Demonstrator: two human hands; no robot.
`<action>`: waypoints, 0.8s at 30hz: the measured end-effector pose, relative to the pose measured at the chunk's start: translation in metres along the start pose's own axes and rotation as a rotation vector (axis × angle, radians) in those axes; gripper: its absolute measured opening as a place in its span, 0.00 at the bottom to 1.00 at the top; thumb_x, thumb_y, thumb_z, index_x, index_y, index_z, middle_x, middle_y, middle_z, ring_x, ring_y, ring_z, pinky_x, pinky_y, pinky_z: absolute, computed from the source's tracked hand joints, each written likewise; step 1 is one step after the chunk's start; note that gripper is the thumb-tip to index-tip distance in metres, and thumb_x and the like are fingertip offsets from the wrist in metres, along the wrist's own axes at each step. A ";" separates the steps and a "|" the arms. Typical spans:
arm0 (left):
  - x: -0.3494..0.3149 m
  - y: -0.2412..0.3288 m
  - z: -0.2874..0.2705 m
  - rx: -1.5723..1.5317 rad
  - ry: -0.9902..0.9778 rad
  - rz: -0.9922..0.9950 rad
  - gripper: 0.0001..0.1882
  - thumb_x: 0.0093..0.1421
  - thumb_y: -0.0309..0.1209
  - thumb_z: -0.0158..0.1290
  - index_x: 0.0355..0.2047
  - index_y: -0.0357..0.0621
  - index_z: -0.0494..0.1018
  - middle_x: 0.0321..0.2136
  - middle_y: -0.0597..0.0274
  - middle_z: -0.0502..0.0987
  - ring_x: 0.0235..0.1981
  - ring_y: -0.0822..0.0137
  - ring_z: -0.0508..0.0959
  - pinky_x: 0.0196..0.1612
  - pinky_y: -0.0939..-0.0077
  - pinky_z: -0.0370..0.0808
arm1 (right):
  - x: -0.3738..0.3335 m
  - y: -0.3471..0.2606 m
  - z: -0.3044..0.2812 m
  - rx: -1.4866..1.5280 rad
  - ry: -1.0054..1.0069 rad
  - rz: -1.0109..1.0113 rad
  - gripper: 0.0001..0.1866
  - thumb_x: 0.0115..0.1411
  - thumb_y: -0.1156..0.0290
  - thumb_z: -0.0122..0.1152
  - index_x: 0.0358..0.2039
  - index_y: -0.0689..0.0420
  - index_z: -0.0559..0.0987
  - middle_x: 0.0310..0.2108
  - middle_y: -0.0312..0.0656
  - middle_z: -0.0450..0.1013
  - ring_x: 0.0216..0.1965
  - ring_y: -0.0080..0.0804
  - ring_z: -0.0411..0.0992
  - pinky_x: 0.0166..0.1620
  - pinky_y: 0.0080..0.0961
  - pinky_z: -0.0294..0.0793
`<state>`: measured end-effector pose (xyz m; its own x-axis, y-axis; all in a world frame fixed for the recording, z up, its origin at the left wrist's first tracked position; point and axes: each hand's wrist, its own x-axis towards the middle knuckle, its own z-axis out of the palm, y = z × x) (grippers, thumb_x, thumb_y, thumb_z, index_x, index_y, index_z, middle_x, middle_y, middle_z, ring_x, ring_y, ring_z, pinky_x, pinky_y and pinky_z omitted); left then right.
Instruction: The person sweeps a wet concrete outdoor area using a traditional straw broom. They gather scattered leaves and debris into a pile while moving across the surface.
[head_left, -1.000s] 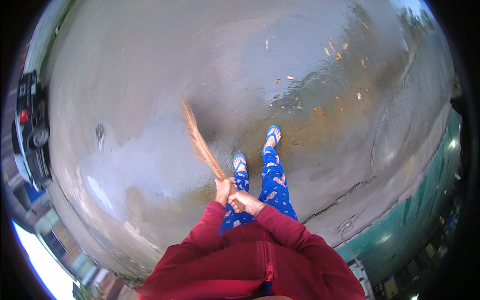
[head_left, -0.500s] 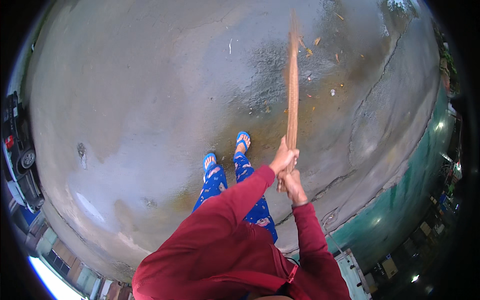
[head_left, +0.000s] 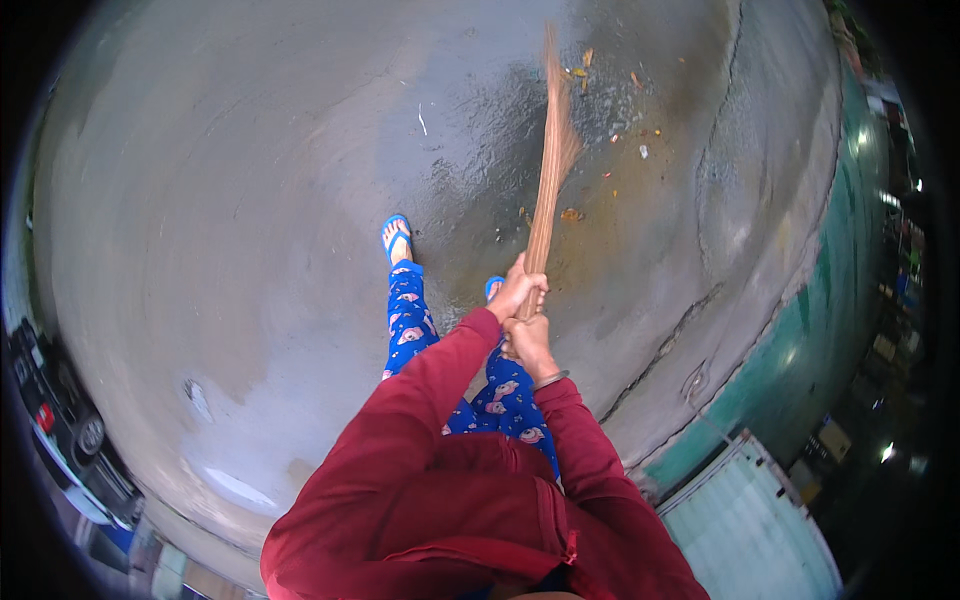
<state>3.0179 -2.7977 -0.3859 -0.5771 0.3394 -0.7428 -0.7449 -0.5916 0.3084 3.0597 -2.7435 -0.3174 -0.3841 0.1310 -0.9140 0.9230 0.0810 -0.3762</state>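
Observation:
A stick broom [head_left: 545,200], a long bundle of thin brown sticks, stretches away from me over the wet concrete, its far tips fanned out and a little blurred. My left hand [head_left: 518,289] is wrapped round its bundled end. Just below it, nearer my body, my right hand [head_left: 530,341] grips the butt of the same broom, with a bracelet at the wrist. Both hands are closed. Near the broom's far half lie scattered leaves [head_left: 571,215] and small litter, including a white scrap [head_left: 643,152]. Whether the tips touch the ground I cannot tell.
My feet stand in blue flip-flops [head_left: 396,226] on the wet concrete ground [head_left: 250,200]. Cracks [head_left: 660,345] run along the right, beside a green painted strip [head_left: 800,330]. A dark vehicle [head_left: 75,425] is at the far left, a pale panel [head_left: 750,520] at the lower right.
My left foot has stepped forward and left. Both hands and the broom have shifted left in view, and the broom's far end now leans left with its sticks spread wider. The grip stays the same.

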 end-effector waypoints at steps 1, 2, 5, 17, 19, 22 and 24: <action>-0.011 0.017 -0.010 0.049 -0.033 0.017 0.37 0.40 0.18 0.47 0.52 0.47 0.47 0.14 0.63 0.63 0.10 0.70 0.66 0.12 0.76 0.66 | -0.003 0.001 0.020 0.034 -0.005 -0.052 0.03 0.42 0.79 0.49 0.14 0.62 0.68 0.10 0.39 0.63 0.07 0.28 0.63 0.09 0.23 0.63; -0.025 0.032 -0.022 0.147 0.008 0.051 0.39 0.40 0.18 0.46 0.54 0.48 0.45 0.15 0.63 0.64 0.10 0.71 0.66 0.12 0.77 0.66 | -0.008 0.002 0.037 0.128 -0.077 -0.048 0.02 0.41 0.80 0.49 0.16 0.63 0.69 0.10 0.39 0.63 0.08 0.28 0.63 0.09 0.23 0.62; -0.082 0.065 -0.060 0.265 0.185 0.198 0.39 0.42 0.19 0.45 0.55 0.48 0.43 0.18 0.63 0.64 0.12 0.73 0.65 0.12 0.81 0.65 | -0.034 0.007 0.085 0.088 -0.265 -0.046 0.03 0.42 0.77 0.51 0.17 0.63 0.69 0.10 0.39 0.64 0.08 0.29 0.64 0.10 0.24 0.63; -0.143 0.096 -0.231 0.146 0.765 0.024 0.02 0.40 0.23 0.46 0.15 0.40 0.64 0.10 0.62 0.64 0.10 0.68 0.66 0.13 0.75 0.65 | -0.036 -0.005 0.216 0.149 -0.712 0.502 0.09 0.41 0.75 0.52 0.10 0.54 0.64 0.08 0.32 0.59 0.06 0.20 0.55 0.11 0.20 0.56; -0.099 0.070 -0.188 0.326 0.638 0.040 0.03 0.42 0.25 0.47 0.16 0.41 0.63 0.11 0.64 0.64 0.10 0.71 0.66 0.13 0.77 0.64 | -0.026 -0.012 0.166 0.246 -0.582 0.588 0.09 0.42 0.74 0.53 0.10 0.52 0.64 0.08 0.28 0.55 0.08 0.19 0.54 0.11 0.18 0.55; -0.024 0.055 -0.112 0.315 0.476 0.073 0.10 0.41 0.23 0.48 0.26 0.38 0.61 0.12 0.63 0.64 0.10 0.71 0.65 0.13 0.76 0.64 | -0.008 -0.031 0.101 0.235 -0.287 0.362 0.07 0.42 0.74 0.51 0.12 0.53 0.65 0.08 0.28 0.55 0.08 0.19 0.55 0.11 0.18 0.55; 0.011 0.076 -0.086 0.310 0.294 0.085 0.20 0.40 0.22 0.49 0.36 0.39 0.56 0.14 0.63 0.63 0.12 0.70 0.66 0.15 0.76 0.66 | 0.013 -0.049 0.088 0.239 -0.159 0.237 0.05 0.42 0.74 0.51 0.15 0.54 0.66 0.10 0.30 0.58 0.09 0.20 0.57 0.12 0.19 0.57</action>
<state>2.9833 -2.9016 -0.4218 -0.5538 0.0500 -0.8311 -0.7902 -0.3460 0.5058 3.0116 -2.8325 -0.3238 -0.1675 -0.0378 -0.9852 0.9728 -0.1683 -0.1589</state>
